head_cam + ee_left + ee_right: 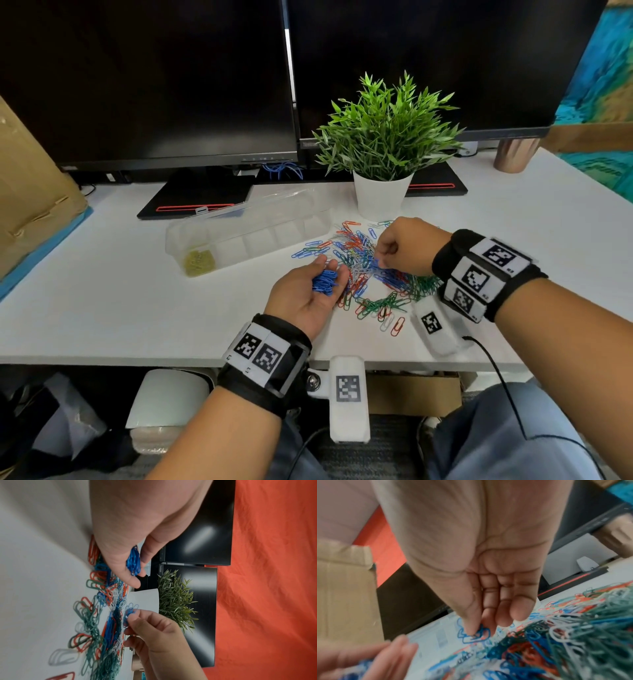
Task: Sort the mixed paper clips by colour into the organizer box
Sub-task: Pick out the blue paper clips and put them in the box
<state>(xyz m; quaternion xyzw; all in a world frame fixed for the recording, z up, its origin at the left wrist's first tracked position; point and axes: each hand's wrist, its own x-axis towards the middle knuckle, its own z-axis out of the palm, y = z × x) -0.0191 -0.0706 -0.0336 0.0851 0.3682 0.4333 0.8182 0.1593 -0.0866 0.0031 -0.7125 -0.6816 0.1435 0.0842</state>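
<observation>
The mixed pile of paper clips (370, 270) lies on the white desk (137, 294), in front of the person, a bit to the right. It has blue, red, green and white clips all tangled up.

The right hand (407, 246) is over the pile at about 12 o'clock. Its thumb and first finger pinch a few blue clips (475, 634), and the other fingers are curled in. The left hand (308, 291) sits at about 9 o'clock from the pile, palm up like a little bowl. It holds a bunch of blue clips (324, 281), with the fingers bent loosely round them.

The organizer box (239, 236) is clear and long. It lies at about 10 o'clock from the pile, with its lid (260, 202) open at the back. Only the cell at its near left end has clips in it, the yellow clips (200, 262). The other cells look bare.

So I think the step now is picking out the blue ones. Next, the right hand should put its clips into the left palm or straight into a bare cell. It needs to lift slowly, since clips hook onto each other and another colour could come along.

A plant in a white pot (382, 197) stands at 12 o'clock, just behind the pile. Two dark screens (154, 85) are behind that.
</observation>
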